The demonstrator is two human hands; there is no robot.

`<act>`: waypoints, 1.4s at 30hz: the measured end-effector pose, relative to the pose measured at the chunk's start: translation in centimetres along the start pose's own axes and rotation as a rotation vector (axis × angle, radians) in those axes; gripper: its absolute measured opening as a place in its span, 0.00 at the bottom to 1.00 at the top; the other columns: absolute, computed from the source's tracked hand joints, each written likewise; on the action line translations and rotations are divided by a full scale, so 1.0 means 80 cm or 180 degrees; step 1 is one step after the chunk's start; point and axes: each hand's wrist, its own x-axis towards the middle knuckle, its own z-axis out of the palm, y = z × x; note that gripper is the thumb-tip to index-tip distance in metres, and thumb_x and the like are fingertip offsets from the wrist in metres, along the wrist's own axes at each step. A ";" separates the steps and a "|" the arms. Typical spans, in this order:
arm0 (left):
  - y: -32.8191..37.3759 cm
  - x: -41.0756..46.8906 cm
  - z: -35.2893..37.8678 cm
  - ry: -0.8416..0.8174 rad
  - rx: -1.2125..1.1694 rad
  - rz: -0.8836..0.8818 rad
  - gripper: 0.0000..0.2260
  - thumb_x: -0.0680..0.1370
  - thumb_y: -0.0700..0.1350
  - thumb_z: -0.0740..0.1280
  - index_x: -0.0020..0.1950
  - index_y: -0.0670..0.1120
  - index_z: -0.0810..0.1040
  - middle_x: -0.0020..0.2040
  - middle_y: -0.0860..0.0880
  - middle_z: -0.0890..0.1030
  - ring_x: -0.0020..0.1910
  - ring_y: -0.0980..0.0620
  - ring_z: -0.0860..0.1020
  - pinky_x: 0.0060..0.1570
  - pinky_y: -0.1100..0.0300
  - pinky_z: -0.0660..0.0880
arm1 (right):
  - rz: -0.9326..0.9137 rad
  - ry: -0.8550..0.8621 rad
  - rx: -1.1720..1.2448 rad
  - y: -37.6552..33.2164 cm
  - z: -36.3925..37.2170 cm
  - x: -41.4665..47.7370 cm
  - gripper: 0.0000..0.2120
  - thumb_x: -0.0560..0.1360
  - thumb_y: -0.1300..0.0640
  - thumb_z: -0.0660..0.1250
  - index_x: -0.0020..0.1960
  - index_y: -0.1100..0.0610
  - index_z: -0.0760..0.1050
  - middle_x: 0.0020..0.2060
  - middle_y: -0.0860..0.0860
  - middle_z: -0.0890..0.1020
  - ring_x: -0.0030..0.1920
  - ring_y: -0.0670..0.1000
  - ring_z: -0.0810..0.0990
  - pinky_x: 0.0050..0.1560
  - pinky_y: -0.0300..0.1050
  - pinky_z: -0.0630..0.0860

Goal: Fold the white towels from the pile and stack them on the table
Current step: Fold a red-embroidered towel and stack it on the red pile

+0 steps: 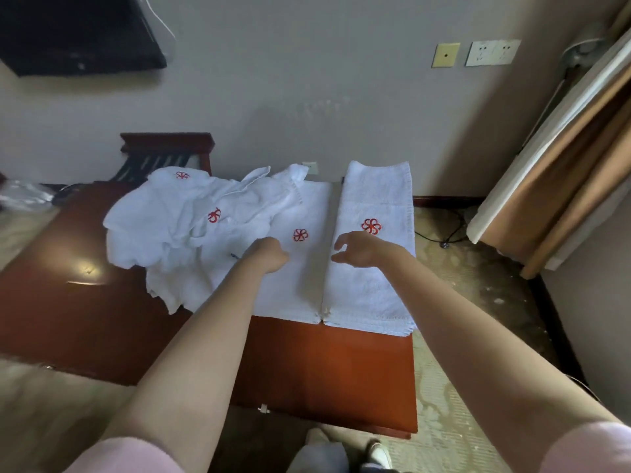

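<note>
Counter [324, 370], red-brown wood: bare strip along near edge, bare left part; folded towel [375, 285] along right edge; flat towel [300, 285] touching its left side; unfolded pile [164, 227] further left, overlapping flat towel; red flower emblem [371, 226] on towels, no legible writing; left hand [271, 256] curled on flat towel, grip unclear; right hand [358, 249] above folded towel, fingers apart, holding nothing

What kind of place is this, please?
Probably a hotel room: white towels all bearing the same red logo, a dark television on the wall, and long curtains at the right.
</note>
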 end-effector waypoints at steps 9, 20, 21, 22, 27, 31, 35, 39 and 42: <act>-0.135 0.015 -0.048 0.0583 -0.0319 -0.0445 0.11 0.77 0.44 0.61 0.35 0.43 0.67 0.40 0.42 0.75 0.39 0.47 0.72 0.34 0.59 0.66 | -0.0257 0.0035 -0.0217 -0.111 0.010 0.065 0.21 0.78 0.46 0.64 0.66 0.55 0.71 0.66 0.53 0.73 0.65 0.54 0.70 0.63 0.46 0.69; -0.256 0.100 -0.093 0.1316 -0.0252 -0.0341 0.21 0.76 0.51 0.67 0.65 0.41 0.71 0.64 0.41 0.68 0.62 0.41 0.68 0.59 0.51 0.70 | -0.0065 0.0314 -0.0143 -0.219 0.044 0.157 0.16 0.77 0.50 0.65 0.62 0.56 0.74 0.59 0.53 0.78 0.61 0.53 0.74 0.56 0.41 0.69; -0.260 0.108 -0.092 0.1224 -0.0222 -0.0337 0.23 0.75 0.53 0.67 0.65 0.42 0.70 0.64 0.41 0.67 0.63 0.42 0.67 0.59 0.51 0.69 | -0.0030 0.0290 -0.0201 -0.224 0.044 0.161 0.15 0.77 0.50 0.65 0.62 0.55 0.75 0.59 0.53 0.78 0.61 0.53 0.74 0.55 0.41 0.68; -0.262 0.116 -0.090 0.1149 -0.0227 -0.0347 0.24 0.75 0.54 0.67 0.65 0.42 0.69 0.65 0.42 0.67 0.63 0.42 0.67 0.60 0.51 0.68 | 0.0001 0.0279 -0.0262 -0.228 0.043 0.165 0.15 0.78 0.50 0.65 0.62 0.55 0.74 0.59 0.53 0.78 0.61 0.53 0.74 0.54 0.40 0.68; -0.261 0.140 -0.077 0.1431 0.0008 -0.0295 0.16 0.74 0.49 0.67 0.59 0.43 0.74 0.59 0.43 0.73 0.61 0.42 0.70 0.57 0.51 0.69 | 0.0041 0.0384 -0.0400 -0.244 0.028 0.179 0.15 0.78 0.50 0.64 0.63 0.53 0.74 0.57 0.50 0.79 0.56 0.51 0.75 0.44 0.38 0.70; -0.262 0.146 -0.075 0.1898 -0.0409 -0.0240 0.09 0.78 0.41 0.61 0.52 0.39 0.78 0.52 0.39 0.78 0.53 0.40 0.75 0.49 0.51 0.71 | 0.0011 0.0509 -0.0402 -0.250 0.024 0.181 0.15 0.78 0.51 0.65 0.62 0.55 0.74 0.55 0.53 0.80 0.58 0.53 0.76 0.55 0.43 0.71; -0.250 0.134 -0.100 0.2252 -0.1467 -0.0046 0.09 0.78 0.39 0.60 0.49 0.34 0.76 0.48 0.36 0.78 0.48 0.39 0.76 0.46 0.52 0.71 | -0.0056 0.0595 -0.0153 -0.256 0.026 0.180 0.16 0.78 0.52 0.65 0.64 0.55 0.73 0.56 0.53 0.80 0.58 0.52 0.76 0.55 0.42 0.71; -0.226 0.097 -0.148 0.2642 -0.2210 0.0364 0.06 0.78 0.37 0.61 0.41 0.38 0.71 0.38 0.39 0.76 0.39 0.46 0.72 0.39 0.60 0.65 | -0.0291 0.0672 0.0321 -0.272 0.024 0.185 0.30 0.75 0.51 0.70 0.73 0.56 0.62 0.61 0.55 0.76 0.61 0.55 0.75 0.57 0.42 0.69; -0.218 0.062 -0.186 0.2942 -0.2387 0.0565 0.07 0.78 0.36 0.61 0.40 0.41 0.68 0.35 0.49 0.70 0.37 0.48 0.69 0.37 0.62 0.62 | -0.0717 0.1002 0.0897 -0.300 0.016 0.196 0.45 0.71 0.52 0.75 0.77 0.56 0.51 0.70 0.56 0.68 0.68 0.56 0.69 0.64 0.46 0.67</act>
